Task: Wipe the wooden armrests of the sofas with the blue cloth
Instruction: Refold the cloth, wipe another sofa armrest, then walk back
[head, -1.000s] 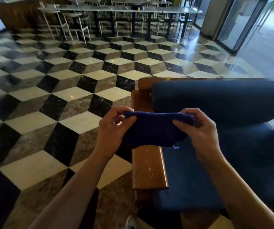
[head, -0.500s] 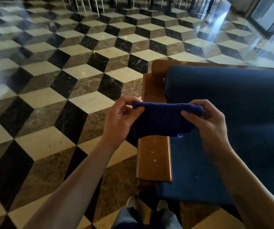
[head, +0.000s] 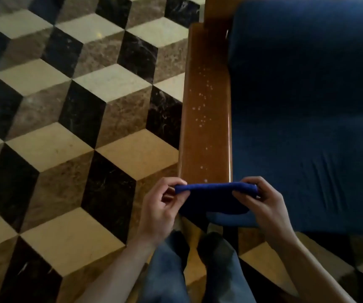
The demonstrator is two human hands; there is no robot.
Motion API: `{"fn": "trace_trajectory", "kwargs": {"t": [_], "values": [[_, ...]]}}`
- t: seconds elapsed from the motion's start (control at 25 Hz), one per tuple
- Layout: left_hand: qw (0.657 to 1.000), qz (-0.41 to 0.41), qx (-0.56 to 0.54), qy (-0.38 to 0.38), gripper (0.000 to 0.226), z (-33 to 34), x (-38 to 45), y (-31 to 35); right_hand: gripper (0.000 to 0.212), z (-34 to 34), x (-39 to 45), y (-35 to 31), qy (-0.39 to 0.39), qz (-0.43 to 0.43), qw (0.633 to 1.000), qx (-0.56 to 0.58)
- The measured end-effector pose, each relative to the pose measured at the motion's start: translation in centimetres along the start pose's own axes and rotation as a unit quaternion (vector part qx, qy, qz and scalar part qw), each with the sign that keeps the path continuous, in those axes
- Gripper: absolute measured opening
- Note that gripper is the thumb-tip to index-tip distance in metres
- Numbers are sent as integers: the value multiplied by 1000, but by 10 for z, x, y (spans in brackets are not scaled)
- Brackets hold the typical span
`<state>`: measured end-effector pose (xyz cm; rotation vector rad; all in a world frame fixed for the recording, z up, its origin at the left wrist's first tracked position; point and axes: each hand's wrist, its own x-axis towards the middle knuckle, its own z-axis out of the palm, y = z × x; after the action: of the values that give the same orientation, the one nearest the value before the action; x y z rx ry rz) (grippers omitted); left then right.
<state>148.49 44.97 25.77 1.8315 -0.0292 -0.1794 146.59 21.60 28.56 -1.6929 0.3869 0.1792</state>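
Note:
A folded blue cloth [head: 213, 199] is stretched between my two hands just over the near end of the wooden armrest [head: 206, 110]. My left hand [head: 160, 208] pinches the cloth's left end and my right hand [head: 263, 206] pinches its right end. The armrest is glossy brown wood, running away from me, with small white specks scattered along its top. Its near tip is hidden behind the cloth. To its right lies the sofa's dark blue seat cushion [head: 307, 127].
The floor [head: 66, 127] is polished marble in a black, cream and brown cube pattern, spreading left of the armrest. My legs in blue jeans [head: 189, 270] and dark shoes stand directly below the cloth, close to the sofa's front.
The view has tilted down and closer to the armrest. Both hands with the cloth have come toward me, from the armrest's middle to its near end. The speckled top now shows fully.

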Motion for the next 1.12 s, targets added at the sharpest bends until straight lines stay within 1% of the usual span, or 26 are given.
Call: {"fn": "trace_trajectory", "kwargs": {"t": [0.08,0.16,0.24,0.32,0.36,0.4,0.44,0.48,0.52,0.56,0.6,0.68,0.72,0.76,0.84,0.88,0.92,1.0,1.04,1.08,1.12], "values": [[999,-48,2,-6,14,17,-8,-36,15,6,4,40,8,61,998,12],[996,-86,34,3,9,31,4,-65,13,12,24,71,27,96,995,-1],[992,-97,75,23,10,48,40,-96,13,19,64,105,67,87,992,-58],[984,-99,141,44,10,70,80,-123,13,29,106,134,112,75,981,-138],[975,-99,193,56,13,79,93,-132,14,34,121,143,126,71,973,-181],[958,-91,263,71,18,89,99,-143,16,39,131,153,135,60,964,-220],[934,-68,340,82,26,98,98,-151,21,42,138,159,140,41,958,-247],[912,-26,403,75,33,107,91,-156,27,43,145,163,149,25,957,-249],[893,27,447,42,40,117,79,-158,31,42,154,164,162,19,960,-228],[875,80,477,-11,46,128,65,-160,32,41,167,162,174,15,963,-204],[858,116,497,-68,53,137,53,-162,31,39,184,160,180,13,963,-198],[835,125,515,-148,67,145,41,-166,30,40,215,153,172,12,959,-224],[831,121,517,-167,71,143,44,-169,30,41,228,151,172,16,960,-220],[831,119,517,-167,72,140,56,-171,30,42,237,151,183,28,963,-195],[826,112,535,-141,72,138,117,-167,30,38,247,156,216,60,968,-113],[823,113,546,-112,71,143,161,-166,31,36,247,161,228,69,968,-79],[827,107,545,-85,68,149,209,-163,32,36,244,167,235,76,967,-59],[839,60,539,-39,63,160,295,-152,33,40,233,174,245,78,965,-49],[838,46,543,-22,62,161,320,-150,34,43,229,174,252,73,964,-44],[832,51,552,-21,62,160,325,-153,34,46,228,174,260,73,962,-34],[824,82,560,-40,62,163,309,-156,34,44,231,174,269,79,960,-20]]}}
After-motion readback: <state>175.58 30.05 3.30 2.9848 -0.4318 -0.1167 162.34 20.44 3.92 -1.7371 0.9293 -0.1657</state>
